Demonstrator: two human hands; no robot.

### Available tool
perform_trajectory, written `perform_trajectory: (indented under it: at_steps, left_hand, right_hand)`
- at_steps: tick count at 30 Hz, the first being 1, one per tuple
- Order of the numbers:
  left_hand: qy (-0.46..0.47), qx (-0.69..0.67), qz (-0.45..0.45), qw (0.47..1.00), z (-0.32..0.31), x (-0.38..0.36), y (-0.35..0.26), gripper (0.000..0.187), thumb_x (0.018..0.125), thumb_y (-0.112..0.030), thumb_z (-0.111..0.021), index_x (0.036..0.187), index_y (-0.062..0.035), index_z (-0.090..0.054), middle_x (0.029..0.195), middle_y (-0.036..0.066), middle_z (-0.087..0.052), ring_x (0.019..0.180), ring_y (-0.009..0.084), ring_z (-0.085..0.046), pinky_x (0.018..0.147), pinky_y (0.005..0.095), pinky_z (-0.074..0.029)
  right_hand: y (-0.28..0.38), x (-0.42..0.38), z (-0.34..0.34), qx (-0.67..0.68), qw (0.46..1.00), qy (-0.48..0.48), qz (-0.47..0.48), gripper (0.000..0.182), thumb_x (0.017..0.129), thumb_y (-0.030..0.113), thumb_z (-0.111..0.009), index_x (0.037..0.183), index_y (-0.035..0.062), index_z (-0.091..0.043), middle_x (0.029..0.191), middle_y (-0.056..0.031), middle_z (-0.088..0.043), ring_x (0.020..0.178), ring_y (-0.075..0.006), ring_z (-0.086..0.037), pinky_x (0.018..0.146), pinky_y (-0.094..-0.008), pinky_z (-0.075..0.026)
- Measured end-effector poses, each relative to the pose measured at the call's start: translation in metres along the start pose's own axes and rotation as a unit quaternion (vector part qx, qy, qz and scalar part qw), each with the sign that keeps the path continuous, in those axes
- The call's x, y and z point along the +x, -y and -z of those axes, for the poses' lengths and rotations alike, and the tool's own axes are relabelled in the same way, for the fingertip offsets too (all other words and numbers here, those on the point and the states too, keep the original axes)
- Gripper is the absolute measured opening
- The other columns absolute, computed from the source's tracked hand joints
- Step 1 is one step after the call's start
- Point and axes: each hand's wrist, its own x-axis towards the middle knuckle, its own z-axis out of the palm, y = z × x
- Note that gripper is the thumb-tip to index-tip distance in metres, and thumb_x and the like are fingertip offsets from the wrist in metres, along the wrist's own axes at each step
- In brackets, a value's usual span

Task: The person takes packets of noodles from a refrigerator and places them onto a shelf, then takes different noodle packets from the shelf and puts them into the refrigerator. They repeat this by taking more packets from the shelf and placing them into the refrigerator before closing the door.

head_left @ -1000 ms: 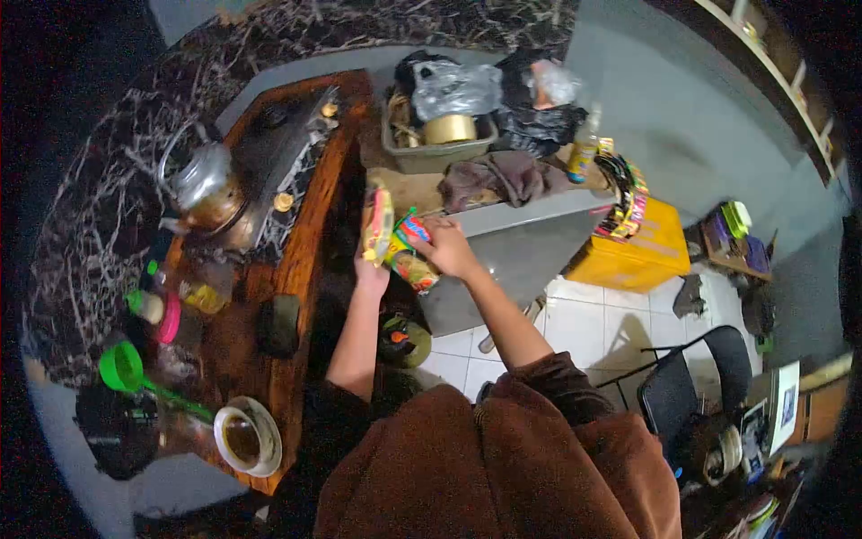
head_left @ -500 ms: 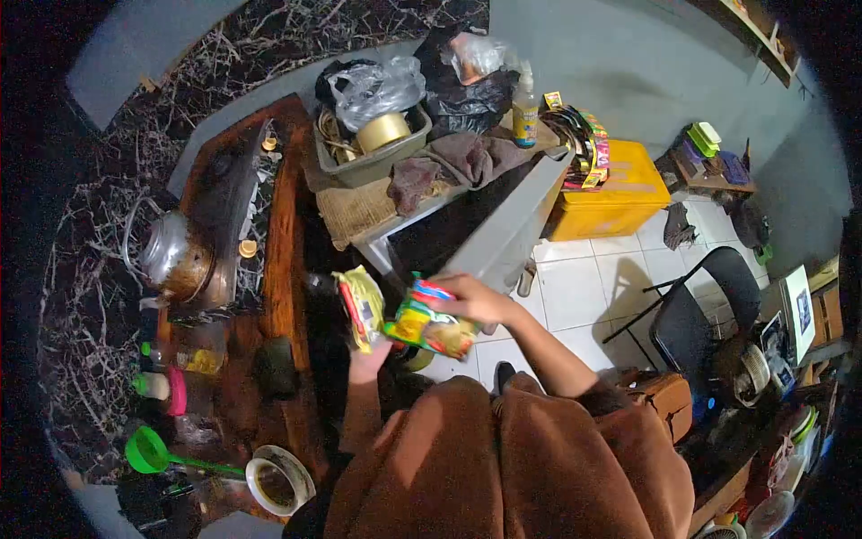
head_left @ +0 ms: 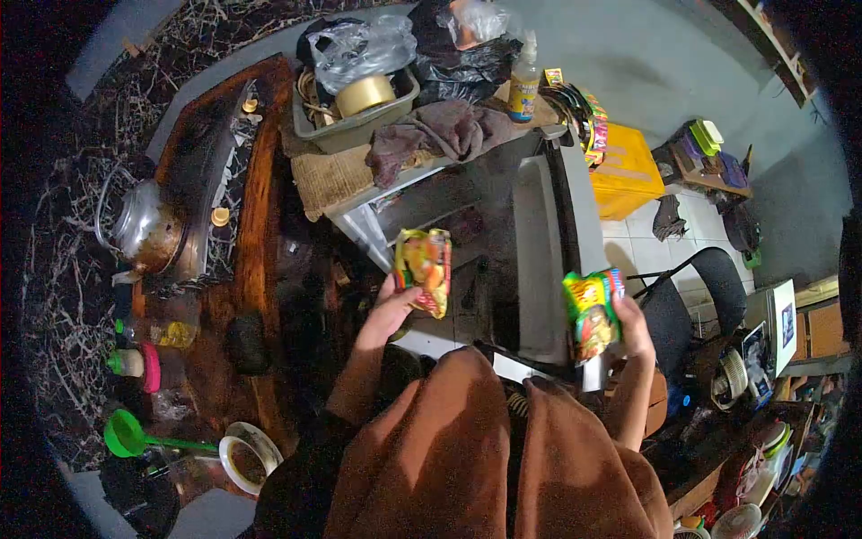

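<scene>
My left hand grips an instant noodle packet, yellow and red with a food picture, in front of the opened small fridge. Over to the right, my right hand has its fingers around a green and yellow instant noodle packet. This second packet is beside the lower end of the fridge door, which stands wide open with its inner shelves showing. The fridge's dark interior shows little detail.
On the fridge top sit a grey basin, a brown cloth and a bottle. A stove with a kettle is on the left counter, near a bowl and green ladle. A yellow box and black chair are at right.
The fridge door has swung wider open. My hands, close together before, have moved apart: the right went right and slightly down with its packet, the left up and right with its own.
</scene>
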Motion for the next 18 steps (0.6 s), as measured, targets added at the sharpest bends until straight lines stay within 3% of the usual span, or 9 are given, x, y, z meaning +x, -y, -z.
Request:
perform_trajectory:
  at_steps: [1, 3, 6, 11, 13, 14, 15, 17, 18]
  left_hand:
    - [0.013, 0.018, 0.015, 1.000, -0.015, 0.003, -0.005, 0.058, 0.071, 0.004, -0.061, 0.121, -0.0036, -0.034, 0.112, 0.007, -0.049, 0.101, 0.0174, -0.050, 0.086, 0.0338, -0.042]
    - [0.001, 0.197, -0.009, 0.980, -0.014, 0.015, 0.009, 0.061, 0.065, -0.002, -0.070, 0.118, -0.0011, -0.038, 0.110, 0.007, -0.049, 0.098, 0.0139, -0.050, 0.085, 0.0302, -0.041]
    - [-0.004, 0.335, -0.013, 0.942, -0.012, 0.024, 0.019, 0.065, 0.059, -0.006, -0.076, 0.114, -0.0004, -0.042, 0.108, 0.007, -0.049, 0.095, 0.0116, -0.049, 0.084, 0.0279, -0.042]
    - [-0.050, 0.325, -0.080, 0.941, -0.033, 0.018, 0.019, 0.065, 0.058, -0.002, -0.075, 0.115, -0.0006, -0.042, 0.106, 0.008, -0.050, 0.094, 0.0130, -0.051, 0.081, 0.0274, -0.044]
    - [-0.114, 0.149, -0.073, 0.979, -0.037, 0.015, 0.020, 0.064, 0.060, 0.005, -0.071, 0.116, -0.0024, -0.041, 0.103, 0.007, -0.051, 0.093, 0.0146, -0.052, 0.081, 0.0278, -0.044]
    - [-0.104, 0.068, -0.054, 0.991, -0.031, 0.014, 0.022, 0.058, 0.066, 0.008, -0.064, 0.117, -0.0040, -0.039, 0.101, 0.006, -0.051, 0.093, 0.0174, -0.053, 0.080, 0.0296, -0.046]
    - [-0.105, 0.069, -0.057, 0.990, -0.018, 0.013, 0.024, 0.058, 0.066, 0.008, -0.064, 0.117, -0.0040, -0.039, 0.101, 0.006, -0.051, 0.093, 0.0174, -0.053, 0.080, 0.0296, -0.046]
    - [-0.049, -0.075, 0.034, 0.995, 0.003, 0.008, 0.025, 0.047, 0.074, 0.003, -0.057, 0.117, -0.0049, -0.040, 0.101, 0.006, -0.051, 0.094, 0.0200, -0.053, 0.082, 0.0339, -0.046]
    - [-0.052, -0.095, 0.015, 0.994, -0.004, 0.003, 0.024, 0.038, 0.080, -0.004, -0.051, 0.117, -0.0057, -0.040, 0.105, 0.007, -0.051, 0.097, 0.0220, -0.052, 0.082, 0.0386, -0.045]
  right_hand:
    - [-0.002, 0.005, 0.019, -0.007, 1.000, 0.004, 0.023, 0.044, 0.086, 0.036, -0.046, 0.107, -0.0037, -0.048, 0.095, -0.0101, -0.058, 0.084, -0.0166, -0.058, 0.078, -0.0296, -0.044]
    - [0.013, 0.003, 0.031, -0.015, 0.996, -0.073, 0.047, 0.045, 0.087, 0.036, -0.045, 0.106, -0.0036, -0.049, 0.094, -0.0092, -0.058, 0.083, -0.0157, -0.057, 0.076, -0.0285, -0.044]
    - [0.020, 0.020, 0.058, -0.060, 0.979, -0.162, 0.106, 0.040, 0.087, 0.035, -0.044, 0.099, -0.0029, -0.051, 0.087, -0.0108, -0.060, 0.073, -0.0162, -0.061, 0.066, -0.0275, -0.049]
    - [0.039, 0.031, 0.093, -0.009, 0.975, -0.178, 0.136, 0.042, 0.087, 0.037, -0.042, 0.100, -0.0029, -0.049, 0.078, -0.0106, -0.060, 0.062, -0.0178, -0.061, 0.059, -0.0289, -0.051]
    - [0.041, 0.035, 0.104, 0.019, 0.966, -0.199, 0.162, 0.043, 0.087, 0.037, -0.041, 0.104, -0.0030, -0.046, 0.081, -0.0115, -0.059, 0.065, -0.0184, -0.061, 0.059, -0.0296, -0.051]
    - [0.036, 0.032, 0.119, 0.055, 0.973, -0.158, 0.159, 0.045, 0.087, 0.036, -0.044, 0.115, 0.0007, -0.044, 0.099, -0.0070, -0.056, 0.085, -0.0162, -0.058, 0.076, -0.0280, -0.045]
    - [0.035, 0.031, 0.124, 0.061, 0.979, -0.155, 0.117, 0.047, 0.088, 0.036, -0.044, 0.120, 0.0016, -0.040, 0.105, -0.0077, -0.054, 0.089, -0.0179, -0.056, 0.078, -0.0303, -0.045]
    - [0.016, 0.036, 0.116, 0.197, 0.961, -0.117, 0.155, 0.049, 0.087, 0.037, -0.044, 0.122, 0.0030, -0.039, 0.109, -0.0094, -0.052, 0.093, -0.0188, -0.055, 0.080, -0.0327, -0.045]
    - [0.007, 0.037, 0.106, 0.226, 0.958, -0.070, 0.164, 0.049, 0.086, 0.036, -0.046, 0.123, 0.0046, -0.037, 0.109, -0.0110, -0.052, 0.096, -0.0203, -0.054, 0.081, -0.0346, -0.045]
